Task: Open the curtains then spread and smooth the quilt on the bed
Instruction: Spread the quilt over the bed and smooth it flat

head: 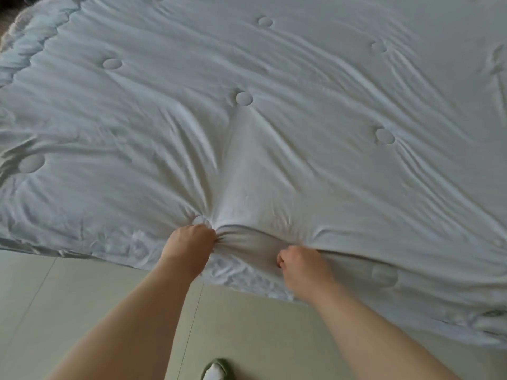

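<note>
Left hand (pixel 189 244): clenched tight on a bunch of the white tufted fabric quilt (pixel 301 119), creases fanning out from the grip.
Right hand (pixel 300 266): just beside it, fingers curled round the quilt's near edge.
Quilt: lies wrinkled across the bed, near edge overhanging the pale beige tiled floor (pixel 82 311).

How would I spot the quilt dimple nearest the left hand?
Start at the big white quilt and follow its near edge to where the left hand bunches the cloth. Just beyond its knuckles lies a round dimple; unlike the other dimples, which sit in the open, this one is half hidden, with creases fanning out from it.
</note>
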The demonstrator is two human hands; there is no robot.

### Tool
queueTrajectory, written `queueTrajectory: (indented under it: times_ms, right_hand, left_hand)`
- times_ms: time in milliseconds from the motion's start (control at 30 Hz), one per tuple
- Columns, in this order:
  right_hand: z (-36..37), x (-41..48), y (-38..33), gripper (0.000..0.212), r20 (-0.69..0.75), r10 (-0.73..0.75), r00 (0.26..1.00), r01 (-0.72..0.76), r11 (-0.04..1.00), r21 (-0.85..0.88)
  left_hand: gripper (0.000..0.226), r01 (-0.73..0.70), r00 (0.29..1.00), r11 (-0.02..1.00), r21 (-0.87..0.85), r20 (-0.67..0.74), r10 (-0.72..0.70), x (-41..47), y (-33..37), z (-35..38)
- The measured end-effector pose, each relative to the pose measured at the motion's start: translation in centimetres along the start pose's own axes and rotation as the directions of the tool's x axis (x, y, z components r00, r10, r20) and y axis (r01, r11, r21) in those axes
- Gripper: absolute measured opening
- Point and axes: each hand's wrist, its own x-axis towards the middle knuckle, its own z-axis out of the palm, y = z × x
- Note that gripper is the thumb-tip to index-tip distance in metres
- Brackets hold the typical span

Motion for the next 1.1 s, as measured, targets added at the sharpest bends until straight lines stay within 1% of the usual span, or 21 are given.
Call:
queueTrajectory:
  times_ms: [33,100,133,167,233,267,300,333,400,433,500,567,600,667,733,800,867,900,967,1033,1100]
  right_hand:
    - [0.5,-0.5,-0.6,0.022,-0.023,0.004,1.0,-0.003,1.0,0.024]
    - [0.7,-0.4,-1.8,0.013,-0.177,0.012,0.984,-0.001,0.998,0.065]
    - [0.6,0.0,-2.4,0.019,-0.239,0.01,0.971,0.003,0.998,0.056]
    - [0.2,0.7,-3.2,0.034,-0.275,-0.003,0.962,0.013,0.999,0.034]
    - [-0.7,2.4,-4.9,0.062,-0.314,-0.041,0.949,0.038,0.999,-0.017]
    - [-1.1,3.4,-5.9,0.067,-0.326,-0.056,0.944,0.046,0.998,-0.037]
    - [-1.5,4.2,-6.8,0.065,-0.327,-0.063,0.943,0.051,0.998,-0.045]
    - [-1.6,5.0,-7.6,0.054,-0.326,-0.073,0.943,0.06,0.997,-0.048]
    - [-1.8,6.1,-8.9,0.024,-0.298,-0.064,0.952,0.061,0.998,-0.021]
    - [-1.7,6.5,-9.3,0.02,-0.272,-0.04,0.962,0.039,0.999,-0.007]
    - [-1.4,6.8,-9.5,0.026,-0.21,0.003,0.978,-0.003,1.0,0.003]
    - [-1.2,7.0,-9.5,0.027,-0.167,0.005,0.986,0.0,1.0,0.025]
    - [-1.0,6.9,-9.6,0.026,-0.126,-0.005,0.992,0.009,0.999,0.032]
    - [-0.9,6.5,-9.8,0.026,-0.036,-0.021,0.999,0.022,0.999,0.028]
    - [-1.2,6.2,-9.9,0.026,0.018,-0.016,1.0,0.016,1.0,0.019]
    - [-2.1,6.2,-10.3,0.023,0.038,-0.001,0.999,0.002,1.0,-0.013]
    - [-2.6,6.5,-11.3,0.017,0.007,-0.009,1.0,0.01,1.0,-0.02]
    - [-2.9,6.7,-12.2,0.019,-0.014,-0.028,1.0,0.028,1.0,-0.004]
    - [-3.1,7.2,-15.0,0.034,-0.041,-0.088,0.995,0.09,0.995,0.046]
    - [-3.0,8.5,-18.6,0.048,-0.054,-0.159,0.986,0.163,0.984,0.071]
    - [-2.8,10.2,-22.2,0.057,-0.074,-0.186,0.98,0.191,0.98,0.065]
  left_hand:
    - [0.024,-0.018,1.0,1.0,-0.008,0.018,0.018,-0.2,-0.3,0.1]
    - [0.021,-0.04,0.999,0.999,-0.018,0.034,0.041,-0.5,-1.2,0.5]
    - [0.02,-0.038,0.999,0.999,-0.032,0.032,0.039,-0.6,-1.3,0.7]
    - [0.019,-0.031,0.999,0.998,-0.061,0.019,0.032,-0.7,-1.5,0.8]
    - [0.026,-0.026,0.998,0.99,-0.135,-0.063,0.018,-0.9,-2.0,1.2]
    - [0.032,-0.04,0.991,0.984,-0.172,-0.131,0.017,-1.0,-2.5,1.5]
    - [0.039,-0.058,0.98,0.98,-0.19,-0.199,0.019,-1.3,-3.3,1.8]
    - [0.05,-0.06,0.97,0.981,-0.186,-0.244,0.013,-1.4,-4.4,2.2]
    - [0.073,-0.003,0.954,0.992,-0.125,-0.298,-0.035,-1.5,-7.3,3.5]
    - [0.071,0.018,0.947,0.996,-0.089,-0.318,-0.046,-1.3,-8.7,4.0]
    - [0.044,0.022,0.953,0.998,-0.062,-0.299,-0.039,-0.9,-10.5,3.8]
    - [0.017,0.053,0.984,0.995,-0.086,-0.165,-0.067,-0.4,-10.9,3.0]
    - [0.012,0.072,0.991,0.994,-0.083,-0.103,-0.08,-0.3,-10.9,2.9]
    - [0.014,0.086,0.996,0.994,-0.071,0.03,-0.084,-0.6,-10.7,2.8]
    - [0.018,0.087,0.992,0.993,-0.081,0.097,-0.079,-1.3,-10.5,2.7]
    - [0.019,0.099,0.993,0.988,-0.12,0.079,-0.09,-2.0,-11.0,2.5]
    - [0.021,0.117,0.993,0.981,-0.157,0.031,-0.114,-2.4,-12.3,2.5]
    - [0.023,0.126,0.992,0.979,-0.163,0.014,-0.126,-2.7,-13.4,2.7]
    - [0.028,0.158,0.983,0.977,-0.14,-0.068,-0.168,-3.3,-16.4,3.3]
    - [0.036,0.188,0.96,0.977,-0.1,-0.192,-0.205,-3.6,-20.6,3.7]
    - [0.045,0.244,0.945,0.968,-0.054,-0.212,-0.25,-3.4,-25.1,3.7]
